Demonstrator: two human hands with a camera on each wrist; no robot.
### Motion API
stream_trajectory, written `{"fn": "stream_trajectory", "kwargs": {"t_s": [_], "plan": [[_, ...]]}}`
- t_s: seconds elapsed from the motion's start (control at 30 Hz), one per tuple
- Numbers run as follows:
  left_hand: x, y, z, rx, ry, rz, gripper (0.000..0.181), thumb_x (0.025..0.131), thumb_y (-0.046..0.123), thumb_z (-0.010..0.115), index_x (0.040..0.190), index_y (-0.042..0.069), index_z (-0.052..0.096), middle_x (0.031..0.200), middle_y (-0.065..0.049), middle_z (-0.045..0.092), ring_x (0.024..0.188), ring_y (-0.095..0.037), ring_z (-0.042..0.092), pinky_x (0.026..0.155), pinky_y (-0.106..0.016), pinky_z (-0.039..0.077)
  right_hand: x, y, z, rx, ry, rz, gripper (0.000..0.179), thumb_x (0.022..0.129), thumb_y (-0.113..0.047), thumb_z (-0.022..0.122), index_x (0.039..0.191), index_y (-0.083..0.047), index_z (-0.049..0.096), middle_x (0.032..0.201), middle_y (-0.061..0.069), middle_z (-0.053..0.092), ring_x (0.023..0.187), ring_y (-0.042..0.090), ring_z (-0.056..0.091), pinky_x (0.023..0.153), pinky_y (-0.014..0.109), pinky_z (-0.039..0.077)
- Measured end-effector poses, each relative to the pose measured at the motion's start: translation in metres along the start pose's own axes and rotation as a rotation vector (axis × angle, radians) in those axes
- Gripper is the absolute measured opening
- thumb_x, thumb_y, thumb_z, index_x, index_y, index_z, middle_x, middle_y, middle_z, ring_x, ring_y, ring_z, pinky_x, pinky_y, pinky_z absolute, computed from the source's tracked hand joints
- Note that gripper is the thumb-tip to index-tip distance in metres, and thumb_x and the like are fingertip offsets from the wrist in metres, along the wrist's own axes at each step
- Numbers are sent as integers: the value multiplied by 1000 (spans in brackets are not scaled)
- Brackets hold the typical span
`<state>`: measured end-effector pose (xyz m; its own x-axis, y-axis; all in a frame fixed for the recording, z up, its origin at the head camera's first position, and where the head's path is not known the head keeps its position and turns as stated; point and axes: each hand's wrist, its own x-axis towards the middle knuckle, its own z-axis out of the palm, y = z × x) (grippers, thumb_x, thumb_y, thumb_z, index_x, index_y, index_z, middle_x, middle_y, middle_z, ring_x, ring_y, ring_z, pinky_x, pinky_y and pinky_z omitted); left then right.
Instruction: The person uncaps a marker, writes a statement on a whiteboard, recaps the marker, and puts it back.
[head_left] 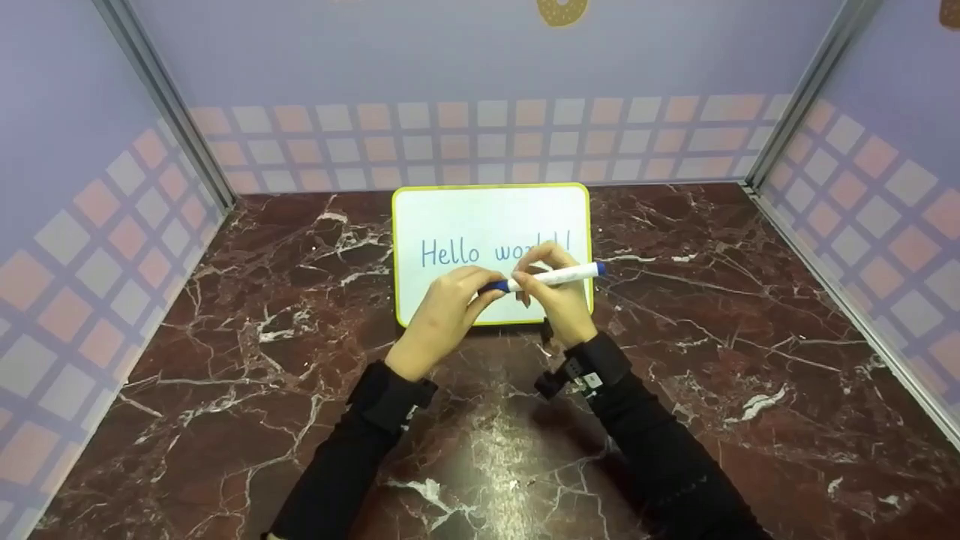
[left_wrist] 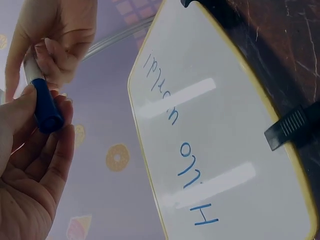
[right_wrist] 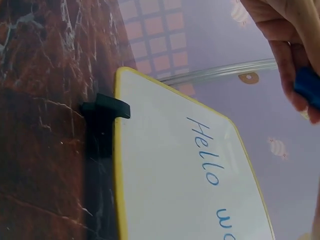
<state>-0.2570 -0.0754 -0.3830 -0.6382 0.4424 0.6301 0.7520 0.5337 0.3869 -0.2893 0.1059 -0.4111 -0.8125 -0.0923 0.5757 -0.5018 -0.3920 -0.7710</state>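
Observation:
A white marker [head_left: 562,275] with blue ends is held level between both hands, in front of a whiteboard [head_left: 480,214] with a yellow frame. My left hand [head_left: 442,306] pinches the blue cap [left_wrist: 46,107] between thumb and fingers. The white barrel is gripped by my right hand [head_left: 568,304], thumb against its near side. In the left wrist view the cap's round end faces the camera, and the right hand [left_wrist: 60,30] appears behind it. "Hello world!" is written in blue on the board; the right hand covers part of the second word in the head view.
The board leans back on a dark red marbled table [head_left: 247,360]; black clips [left_wrist: 292,127] hold its lower edge. Lilac walls [head_left: 480,60] with pink and white checks stand behind and at both sides.

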Motion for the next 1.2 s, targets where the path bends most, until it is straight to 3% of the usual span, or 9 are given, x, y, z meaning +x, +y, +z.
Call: {"fn": "stream_trajectory", "kwargs": {"t_s": [0.13, 0.2, 0.3, 0.43, 0.63, 0.8, 0.97, 1.07, 1.2], "plan": [[-1, -4, -2, 26, 36, -30, 23, 96, 17, 62, 106, -1, 71, 100, -13, 73, 92, -25, 70, 85, -34, 60, 5, -5, -9, -59, 103, -99, 39, 80, 8, 72, 112, -3, 53, 97, 6, 62, 81, 15, 61, 66, 21, 55], [-2, -7, -3, 46, 53, -45, 22, 96, 17, 63, 106, -1, 70, 99, -13, 73, 91, -26, 69, 84, -35, 60, 7, -8, -15, -244, 144, -212, 49, 76, 4, 79, 117, -1, 53, 104, 8, 62, 93, 19, 60, 81, 24, 53], [-3, -10, -6, 97, 70, -59, 22, 96, 17, 62, 106, -1, 70, 97, -13, 72, 91, -26, 69, 83, -36, 60, 10, -11, -23, -663, 117, -463, 55, 67, -7, 89, 114, 1, 61, 108, 11, 64, 105, 26, 55, 99, 33, 44], [-5, -12, -8, 183, 75, -67, 23, 96, 19, 62, 106, 0, 70, 98, -13, 70, 92, -27, 68, 82, -38, 60, 11, -5, -26, -1113, 29, -813, 47, 59, -19, 93, 101, -10, 73, 104, 9, 71, 106, 29, 57, 101, 42, 40], [-7, -11, -7, 267, 46, -61, 23, 96, 20, 62, 107, 2, 71, 98, -12, 70, 92, -25, 68, 81, -35, 60, 8, 2, -20, -1283, -23, -1008, 27, 71, -17, 87, 96, -15, 78, 93, 1, 75, 96, 24, 63, 84, 42, 45], [-7, -13, -8, 243, 36, -46, 23, 95, 20, 64, 108, 2, 71, 99, -11, 71, 92, -25, 68, 81, -35, 60, 7, 1, -21, -1302, -82, -1008, 15, 79, -14, 82, 93, -12, 77, 89, 1, 74, 87, 23, 64, 79, 38, 48], [-5, -17, -13, 211, 29, -83, 48, 95, 27, 65, 133, 0, 59, 128, -18, 65, 118, -33, 63, 104, -41, 53, 8, 0, -32, -1269, -47, -922, 14, 76, -11, 82, 88, -8, 76, 87, 5, 75, 81, 23, 65, 73, 38, 52], [-3, -23, -21, 293, 41, -149, 62, 97, 31, 61, 148, 1, 42, 150, -18, 46, 138, -33, 46, 121, -42, 36, 11, -7, -45, -1279, 80, -754, 12, 75, -9, 82, 85, -8, 75, 86, 7, 76, 78, 25, 66, 71, 41, 51], [-3, -38, -35, 509, 9, -318, 73, 101, 38, 51, 157, 2, 20, 165, -12, 15, 153, -30, 14, 129, -45, 11, 16, -23, -72, -1373, 222, -367, 13, 84, -15, 77, 94, -6, 76, 92, 12, 76, 79, 31, 68, 73, 46, 50]]}}
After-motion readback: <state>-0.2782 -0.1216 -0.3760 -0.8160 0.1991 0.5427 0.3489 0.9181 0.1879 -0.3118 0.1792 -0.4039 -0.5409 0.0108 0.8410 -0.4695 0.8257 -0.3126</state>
